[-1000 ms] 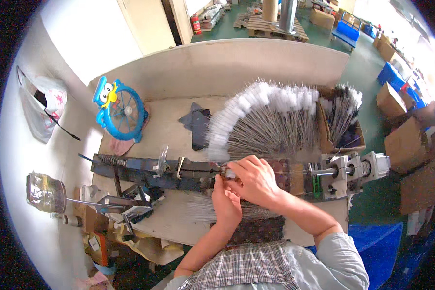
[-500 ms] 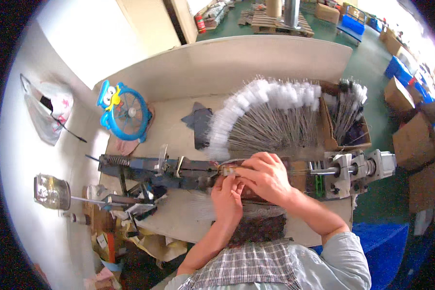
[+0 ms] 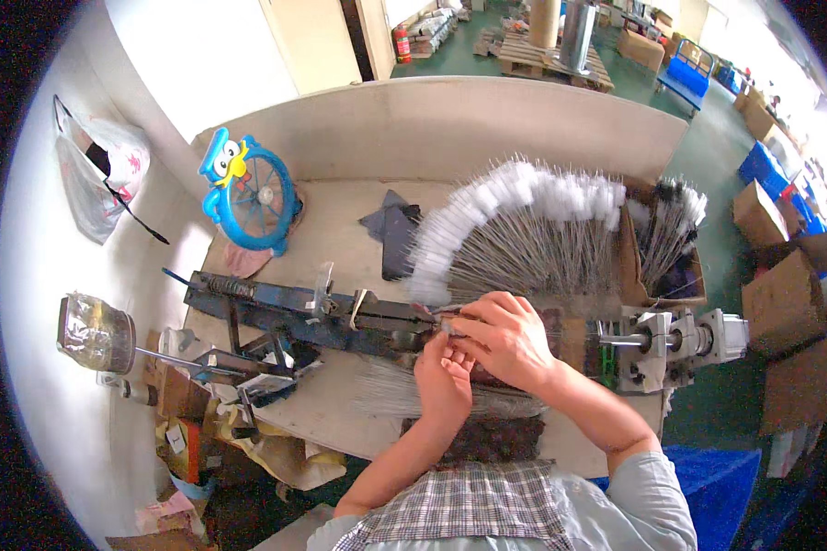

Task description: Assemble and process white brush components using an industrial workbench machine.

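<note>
My left hand (image 3: 443, 376) and my right hand (image 3: 504, 338) meet over the middle of a long blue metal machine (image 3: 294, 312) that lies across the workbench. Both pinch a thin metal wire (image 3: 448, 323) at the machine's clamp; what the fingertips grip is partly hidden. Behind my hands a large fan of wire brushes with white fluffy tips (image 3: 515, 230) is spread on the bench. A bundle of bare wires (image 3: 404, 393) lies just in front of the machine, under my left wrist.
A grey motor unit (image 3: 685, 342) sits at the machine's right end. A cardboard box of more brushes (image 3: 666, 248), a blue cartoon fan (image 3: 248, 193), a dark cloth (image 3: 390, 230), a glass jar (image 3: 96, 332) and a hanging plastic bag (image 3: 96, 170) surround the bench. Cartons stand at right.
My hands stay at the clamp with only small finger shifts; the view has drifted slightly as my head moved.
</note>
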A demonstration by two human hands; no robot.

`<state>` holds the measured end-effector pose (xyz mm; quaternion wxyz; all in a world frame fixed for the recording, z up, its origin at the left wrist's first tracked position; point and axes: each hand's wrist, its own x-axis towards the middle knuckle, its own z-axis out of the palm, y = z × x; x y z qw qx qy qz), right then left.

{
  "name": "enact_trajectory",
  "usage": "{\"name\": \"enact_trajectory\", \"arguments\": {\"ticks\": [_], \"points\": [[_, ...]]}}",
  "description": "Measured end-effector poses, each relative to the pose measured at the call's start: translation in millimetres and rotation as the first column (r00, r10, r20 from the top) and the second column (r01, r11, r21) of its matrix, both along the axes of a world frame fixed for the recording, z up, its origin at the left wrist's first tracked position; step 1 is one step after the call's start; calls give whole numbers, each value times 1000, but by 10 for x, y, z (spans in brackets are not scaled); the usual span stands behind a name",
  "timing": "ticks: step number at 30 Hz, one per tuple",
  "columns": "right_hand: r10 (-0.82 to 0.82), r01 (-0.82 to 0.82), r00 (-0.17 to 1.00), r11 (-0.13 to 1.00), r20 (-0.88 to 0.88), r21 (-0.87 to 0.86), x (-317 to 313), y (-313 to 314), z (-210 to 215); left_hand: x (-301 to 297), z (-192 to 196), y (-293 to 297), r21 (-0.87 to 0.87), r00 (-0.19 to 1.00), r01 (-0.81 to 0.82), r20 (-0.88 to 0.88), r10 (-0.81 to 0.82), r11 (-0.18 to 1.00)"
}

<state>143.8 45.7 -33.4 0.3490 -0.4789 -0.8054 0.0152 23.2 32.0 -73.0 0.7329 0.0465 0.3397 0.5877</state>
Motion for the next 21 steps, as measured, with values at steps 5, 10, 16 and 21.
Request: {"name": "enact_trajectory", "arguments": {"ticks": [5, 10, 16, 21], "points": [[-9, 11, 1000, 999, -30, 42, -70, 15, -42, -25, -90, 22, 25, 1000, 25, 3, -25, 999], [-86, 86, 996, 995, 3, 45, -66, -43, -13, -53, -142, 28, 46, 999, 22, 34, -24, 999], [-78, 76, 997, 993, 23, 94, 28, -74, -2, 57, 87, 20, 44, 990, -43, -129, 48, 998], [-65, 67, 998, 993, -19, 100, 44, -66, -20, 20, -8, 4, 69, 995, -11, -102, 18, 998]]}}
